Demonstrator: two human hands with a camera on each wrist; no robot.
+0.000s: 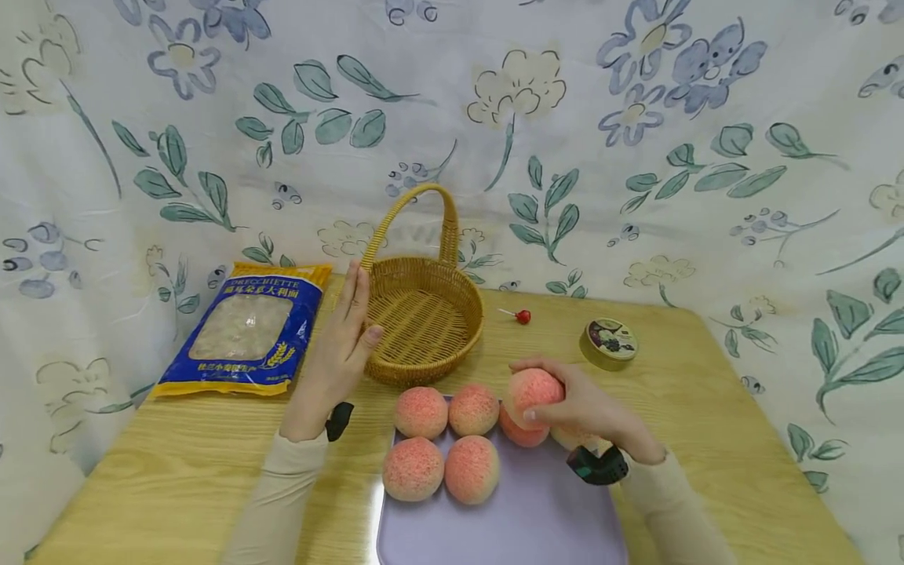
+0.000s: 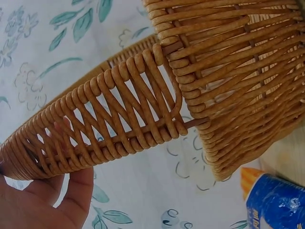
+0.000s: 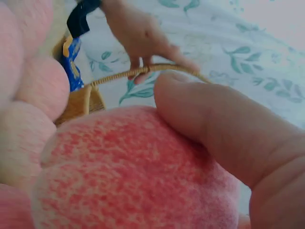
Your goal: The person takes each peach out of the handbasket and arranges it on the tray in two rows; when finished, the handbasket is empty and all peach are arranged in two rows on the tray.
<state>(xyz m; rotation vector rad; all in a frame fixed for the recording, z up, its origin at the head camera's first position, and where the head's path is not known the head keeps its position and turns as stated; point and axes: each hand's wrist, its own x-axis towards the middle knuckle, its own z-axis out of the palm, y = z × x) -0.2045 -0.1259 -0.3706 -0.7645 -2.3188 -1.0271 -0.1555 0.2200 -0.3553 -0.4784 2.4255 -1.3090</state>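
In the head view my left hand (image 1: 339,345) is at the near left side of a woven basket (image 1: 374,369) with a tall arched handle (image 1: 450,227). The left wrist view shows its fingers (image 2: 78,191) around the handle's woven band. My right hand (image 1: 582,400) grips a pink, speckled peach (image 1: 533,392), thumb on its near side, just above other peaches on a lilac tray (image 1: 523,518). Close up in the right wrist view, the thumb (image 3: 205,109) presses the peach's fuzzy skin. More peaches (image 1: 420,412) sit along the tray's left and far parts. The basket's visible floor is bare.
A blue and yellow bag of orecchiette (image 1: 243,329) lies left of the basket. Right of it are a red lollipop (image 1: 521,316) and a round tin (image 1: 609,344). A floral cloth (image 1: 452,118) hangs behind the wooden table (image 1: 713,439).
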